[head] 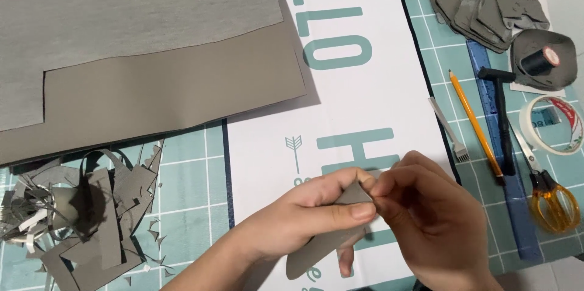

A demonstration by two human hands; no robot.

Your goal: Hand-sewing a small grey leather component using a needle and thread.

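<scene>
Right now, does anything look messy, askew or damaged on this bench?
Only the scrap pile at lower left: grey offcuts and slivers lie loose across the cutting mat. The tools on the right lie in order, and both hands, left hand and right hand, pinch a grey piece.

My left hand [316, 209] entered from the lower left, forearm angled up toward the centre, knuckles up, thumb laid flat along the top and fingers curled under in a closed pinch. My right hand [426, 218] entered from the lower right, back toward the camera, its fingertips [380, 189] bunched and touching those of the left hand.
</scene>
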